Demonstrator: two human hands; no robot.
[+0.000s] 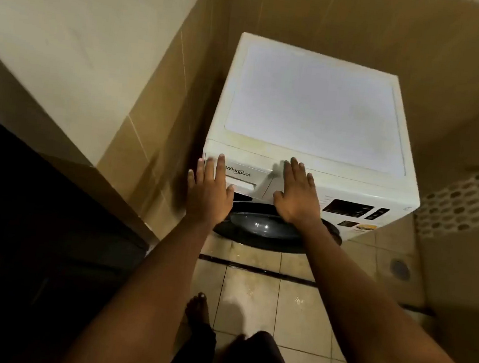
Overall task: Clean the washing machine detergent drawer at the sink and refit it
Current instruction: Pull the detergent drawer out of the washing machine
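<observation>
A white front-loading washing machine [315,106] stands in a tiled corner. Its detergent drawer [246,177] sits in the top left of the front panel, flush with the panel, and shows a brand name and a recessed handle. My left hand [208,191] is flat with fingers spread over the drawer's left end. My right hand [296,192] is flat with fingers spread over the drawer's right end, next to the control panel [351,210]. Neither hand holds anything. No sink is in view.
The machine's dark round door [259,228] bulges out below my hands. Beige tiled walls close in on the left [162,118] and right. A floor drain [400,269] lies at the right on the wet tiled floor. My bare foot [198,311] stands below. A dark surface fills the left.
</observation>
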